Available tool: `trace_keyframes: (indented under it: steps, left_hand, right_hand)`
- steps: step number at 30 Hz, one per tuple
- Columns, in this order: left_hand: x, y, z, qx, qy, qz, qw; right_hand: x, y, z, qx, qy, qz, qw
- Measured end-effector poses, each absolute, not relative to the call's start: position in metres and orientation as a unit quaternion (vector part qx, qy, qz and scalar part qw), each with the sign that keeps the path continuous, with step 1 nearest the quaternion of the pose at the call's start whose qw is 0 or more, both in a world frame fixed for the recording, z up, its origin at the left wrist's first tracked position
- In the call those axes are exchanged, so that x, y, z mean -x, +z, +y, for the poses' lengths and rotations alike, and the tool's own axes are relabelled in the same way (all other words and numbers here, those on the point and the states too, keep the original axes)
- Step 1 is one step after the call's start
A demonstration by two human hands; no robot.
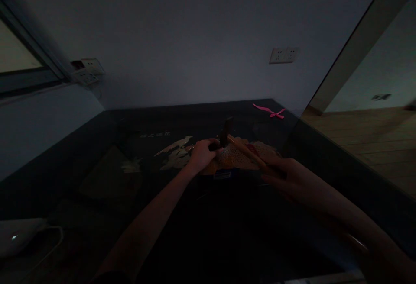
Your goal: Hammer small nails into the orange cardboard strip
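Note:
My right hand (289, 178) is wrapped round the wooden handle of a hammer (245, 150). Its dark head stands upright just beside the fingertips of my left hand (202, 153). The left thumb and fingers are curled together in a pinch; what lies between them is too dark to make out. Under the hammer head and the left fingertips shows an orange-brown speckled piece (224, 158), with a blue patch (222, 174) at its near edge. I cannot tell whether the hammer touches anything.
The dark table (182, 117) bears a pale bird picture (177, 152). A pink bow-like strip (273, 112) lies at the back right. A white device (21, 234) with a cable stands at the left. Sockets (282, 55) sit on the wall behind.

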State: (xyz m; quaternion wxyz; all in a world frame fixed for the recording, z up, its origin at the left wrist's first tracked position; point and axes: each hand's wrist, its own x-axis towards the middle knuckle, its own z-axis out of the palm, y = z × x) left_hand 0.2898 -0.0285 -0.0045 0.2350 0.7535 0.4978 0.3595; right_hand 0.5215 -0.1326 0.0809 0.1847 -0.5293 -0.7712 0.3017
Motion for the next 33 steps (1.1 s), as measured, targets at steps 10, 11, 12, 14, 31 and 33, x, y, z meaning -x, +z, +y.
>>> trace_keyframes:
  steps: [10, 11, 12, 14, 31, 33]
  left_hand:
    - [-0.2904, -0.0033, -0.0294, -0.747, 0.354, 0.507, 0.244]
    - [-0.2904, -0.0031, -0.0297, -0.748, 0.352, 0.507, 0.245]
    - [-0.2904, -0.0030, -0.0299, -0.749, 0.349, 0.506, 0.245]
    - [-0.2903, -0.0032, -0.0300, -0.750, 0.348, 0.509, 0.242]
    - [-0.2909, -0.0027, -0.0299, -0.748, 0.358, 0.506, 0.238]
    - [-0.2906, -0.0045, -0.0284, -0.747, 0.358, 0.506, 0.241]
  right_hand:
    - [-0.5217, 0.0816, -0.1332, 0.528, 0.301, -0.772, 0.185]
    - [-0.5207, 0.0816, -0.1328, 0.525, 0.307, -0.773, 0.180]
    - [-0.5199, 0.0817, -0.1325, 0.520, 0.314, -0.774, 0.177]
    - [-0.5193, 0.0824, -0.1326, 0.516, 0.315, -0.776, 0.179]
    - [-0.5237, 0.0783, -0.1347, 0.535, 0.306, -0.759, 0.210]
    - [-0.5221, 0.0772, -0.1356, 0.533, 0.300, -0.764, 0.206]
